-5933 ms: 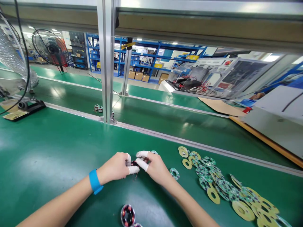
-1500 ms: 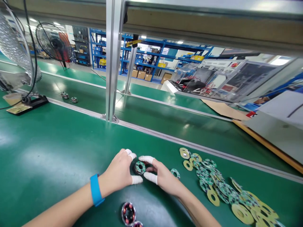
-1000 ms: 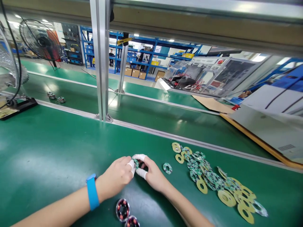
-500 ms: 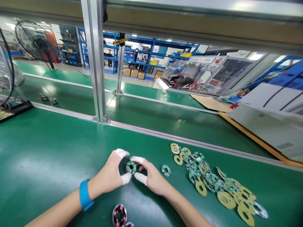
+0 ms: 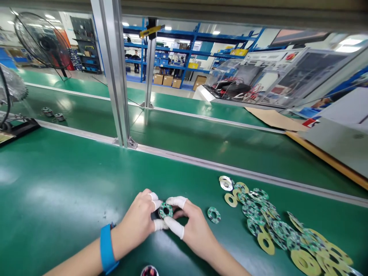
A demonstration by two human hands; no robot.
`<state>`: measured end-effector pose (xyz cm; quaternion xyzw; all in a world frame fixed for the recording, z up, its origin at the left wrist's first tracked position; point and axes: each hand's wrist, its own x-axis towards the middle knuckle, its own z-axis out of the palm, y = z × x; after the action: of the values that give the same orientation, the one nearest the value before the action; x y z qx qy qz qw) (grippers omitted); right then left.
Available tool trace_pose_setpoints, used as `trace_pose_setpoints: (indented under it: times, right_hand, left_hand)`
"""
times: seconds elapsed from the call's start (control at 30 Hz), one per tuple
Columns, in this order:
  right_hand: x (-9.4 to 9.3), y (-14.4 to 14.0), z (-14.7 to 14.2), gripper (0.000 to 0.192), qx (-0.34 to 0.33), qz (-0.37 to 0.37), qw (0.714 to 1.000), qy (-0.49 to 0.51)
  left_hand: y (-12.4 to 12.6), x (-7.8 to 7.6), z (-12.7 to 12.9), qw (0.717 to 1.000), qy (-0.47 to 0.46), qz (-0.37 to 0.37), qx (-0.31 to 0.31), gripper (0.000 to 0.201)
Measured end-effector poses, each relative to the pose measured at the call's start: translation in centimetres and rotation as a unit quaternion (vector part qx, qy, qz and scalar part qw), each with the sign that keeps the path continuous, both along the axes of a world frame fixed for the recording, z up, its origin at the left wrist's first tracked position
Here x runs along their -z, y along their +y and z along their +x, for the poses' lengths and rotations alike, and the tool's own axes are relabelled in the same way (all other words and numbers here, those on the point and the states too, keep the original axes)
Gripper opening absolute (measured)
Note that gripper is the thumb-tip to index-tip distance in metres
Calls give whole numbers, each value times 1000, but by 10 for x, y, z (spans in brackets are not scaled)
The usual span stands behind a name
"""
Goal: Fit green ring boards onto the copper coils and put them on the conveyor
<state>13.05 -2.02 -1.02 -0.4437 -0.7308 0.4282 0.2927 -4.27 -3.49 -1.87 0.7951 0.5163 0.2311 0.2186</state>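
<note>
A small green ring-shaped circuit board (image 5: pixel 166 206) is pinched between both hands, low over the green bench; a darker rim shows at its edge, and what lies under it is hidden. My left hand (image 5: pixel 140 216) closes on its left side, white finger cots on thumb and fingertips and a blue band at the wrist. From the right, my right hand (image 5: pixel 192 220) grips the same board with cotted thumb and forefinger. One loose green ring board (image 5: pixel 214 220) lies flat just right of my right hand. A motor stator with copper windings (image 5: pixel 150 271) is partly cut off below.
A spread pile of green ring boards (image 5: pixel 253 212) and yellow rings (image 5: pixel 266 244) covers the right side. An aluminium post (image 5: pixel 113 73) and rail (image 5: pixel 201 165) bound the bench behind. Fans (image 5: pixel 43 42) stand left; metal motor parts (image 5: pixel 47 111) lie beyond the rail.
My left fingers, which were apart from the board, have closed on it, and both hands are nearer together. The camera view has tilted and moved, so the stator sits lower in view.
</note>
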Motion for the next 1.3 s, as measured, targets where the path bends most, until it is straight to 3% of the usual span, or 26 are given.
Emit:
trace_pose_setpoints:
  times: [0.47, 0.6, 0.77, 0.9, 1.03, 1.17, 1.3]
  right_hand:
    - [-4, -3, -6, 18, 8, -23, 1000, -4]
    - [-2, -3, -6, 17, 10, -13, 1000, 5]
    - [-1, 2, 2, 24, -32, -44, 998, 17]
    - [-1, 5, 7, 23, -71, -52, 996, 30]
    - [2, 4, 4, 21, -40, -44, 997, 46]
    - [4, 4, 1, 25, -14, -88, 994, 60]
    - [3, 13, 6, 32, -40, -161, 982, 89]
  left_hand:
    - [-3, -6, 1, 1000, 3, -24, -11, 17]
    - [-14, -15, -2, 998, -14, 56, -4, 33]
    - [-21, -16, 2, 976, 81, 182, 92, 21]
    - [-20, -11, 3, 964, 128, 211, 103, 29]
    - [-23, -7, 2, 948, 150, 264, 94, 30]
    - [-29, -5, 6, 933, 172, 300, 99, 25]
    - [-30, -1, 12, 931, 186, 297, 104, 20]
